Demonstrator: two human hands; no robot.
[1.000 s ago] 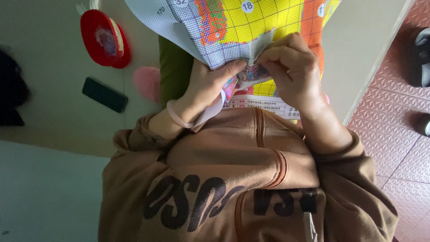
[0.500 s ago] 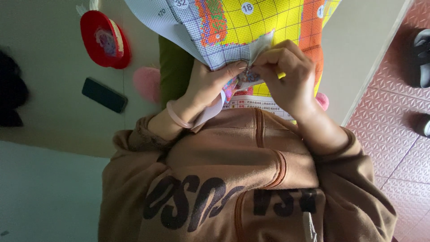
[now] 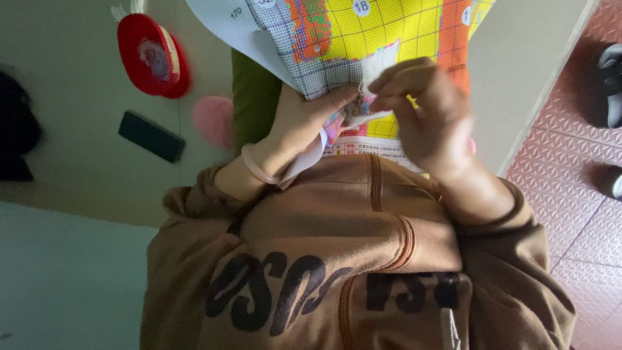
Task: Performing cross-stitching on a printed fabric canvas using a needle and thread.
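Note:
A cross-stitch canvas [image 3: 382, 29], gridded white with yellow, orange and blue patches, hangs in front of my chest. My left hand [image 3: 304, 123], with a pink band on the wrist, grips a fold of the canvas from below, thumb on top. My right hand [image 3: 421, 110] pinches thumb and fingers together at the same fold, beside a pale flap of cloth. Anything thin between those fingertips is too small to see. A white printed sheet [image 3: 363, 146] shows below the canvas, against my brown sweatshirt [image 3: 337, 246].
On the pale surface to the left lie a red round case [image 3: 152, 58], a black phone [image 3: 150, 136], a pink soft thing [image 3: 214, 120] and a dark bundle [image 3: 16, 136]. An olive-green object [image 3: 253, 97] lies behind the canvas. Black shoes [image 3: 609, 84] stand on red floor tiles at the right.
My right hand has risen a little along the fold, its fingers now more tightly pinched above the left thumb. My left hand keeps its hold on the canvas.

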